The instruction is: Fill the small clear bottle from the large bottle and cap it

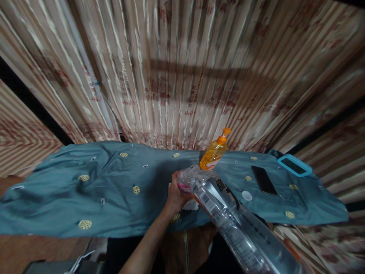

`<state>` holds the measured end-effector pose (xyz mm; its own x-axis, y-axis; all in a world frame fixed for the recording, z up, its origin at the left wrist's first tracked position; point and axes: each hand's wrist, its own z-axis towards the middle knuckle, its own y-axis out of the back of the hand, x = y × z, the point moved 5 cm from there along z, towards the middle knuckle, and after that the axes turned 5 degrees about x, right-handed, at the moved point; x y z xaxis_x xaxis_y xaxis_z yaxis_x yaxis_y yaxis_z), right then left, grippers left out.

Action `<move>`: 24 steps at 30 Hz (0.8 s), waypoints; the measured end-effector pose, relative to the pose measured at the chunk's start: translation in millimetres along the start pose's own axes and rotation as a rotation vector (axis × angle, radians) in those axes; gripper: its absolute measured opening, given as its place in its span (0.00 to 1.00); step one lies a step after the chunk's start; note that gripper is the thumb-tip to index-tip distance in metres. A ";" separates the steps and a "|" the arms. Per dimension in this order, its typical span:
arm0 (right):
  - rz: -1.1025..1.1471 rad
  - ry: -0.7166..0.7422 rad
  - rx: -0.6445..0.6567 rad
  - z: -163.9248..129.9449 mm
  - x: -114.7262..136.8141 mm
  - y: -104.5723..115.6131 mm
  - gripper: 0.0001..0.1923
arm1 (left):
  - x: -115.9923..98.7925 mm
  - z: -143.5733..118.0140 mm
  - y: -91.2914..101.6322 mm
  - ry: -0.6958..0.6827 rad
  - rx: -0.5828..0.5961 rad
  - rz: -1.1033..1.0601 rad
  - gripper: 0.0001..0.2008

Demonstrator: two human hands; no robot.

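My left hand (175,196) is closed around a small clear plastic container (184,179) with a pink band, above the table. A large clear plastic bottle (230,220) with a barcode label slants down from the lower right, its narrow end at the mouth of the container. Whether the two touch, I cannot tell. At the bottle's far end, my right hand (295,249) grips it, mostly hidden behind the plastic. Under my left hand lies a piece of white paper or tissue (191,204). A round white cap (246,195) rests beside the large bottle.
An orange pump bottle (213,154) stands behind the container. To the right lie a dark phone (264,180) and a light-blue framed digital clock (294,165). A wrinkled teal cloth with pineapples (111,190) covers the table. Patterned curtains (176,76) hang behind it.
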<state>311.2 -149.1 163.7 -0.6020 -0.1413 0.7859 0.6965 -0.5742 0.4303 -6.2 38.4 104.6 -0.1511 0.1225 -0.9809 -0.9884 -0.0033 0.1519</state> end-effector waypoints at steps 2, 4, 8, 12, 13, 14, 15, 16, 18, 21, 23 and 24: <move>0.009 -0.004 0.016 8.2 3.5 1.3 0.28 | -0.6 0.0 0.1 -0.003 -0.001 -0.002 0.43; 0.017 -0.001 0.028 11.9 7.5 0.3 0.27 | -1.9 0.0 0.0 -0.008 0.003 -0.015 0.43; 0.032 0.023 0.032 7.3 16.0 -5.9 0.25 | -3.7 -0.1 0.2 0.022 0.009 -0.004 0.43; 0.019 0.018 0.029 12.1 16.0 -5.0 0.25 | -4.8 -0.3 0.5 0.031 0.005 -0.001 0.43; 0.011 0.009 0.030 16.4 14.0 -2.9 0.26 | -5.2 -0.3 0.6 0.025 0.001 -0.006 0.43; 0.002 -0.003 0.030 20.9 11.3 -0.5 0.28 | -5.6 -0.3 0.9 0.019 -0.003 -0.010 0.42; -0.006 -0.017 0.028 24.9 8.1 2.0 0.31 | -5.8 -0.3 1.1 0.017 -0.006 -0.011 0.42; -0.012 -0.033 0.027 27.6 4.7 4.1 0.34 | -5.8 -0.3 1.2 0.019 -0.006 -0.009 0.42; -0.012 -0.061 0.028 28.3 -2.3 6.7 0.37 | -5.5 -0.3 1.2 0.029 0.002 0.002 0.43; 0.008 -0.085 0.041 20.6 -11.2 6.8 0.31 | -4.5 -0.2 1.3 0.032 0.012 0.015 0.44; 0.022 -0.088 0.054 14.4 -16.3 6.0 0.25 | -3.7 -0.2 1.2 0.024 0.011 0.012 0.45; 0.028 -0.090 0.060 11.8 -18.7 5.7 0.22 | -3.4 -0.2 1.1 0.020 0.009 0.006 0.45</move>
<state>331.1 -140.2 156.6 -0.5468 -0.0822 0.8332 0.7363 -0.5211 0.4317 -6.9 37.8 108.1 -0.1570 0.1029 -0.9822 -0.9874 0.0048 0.1583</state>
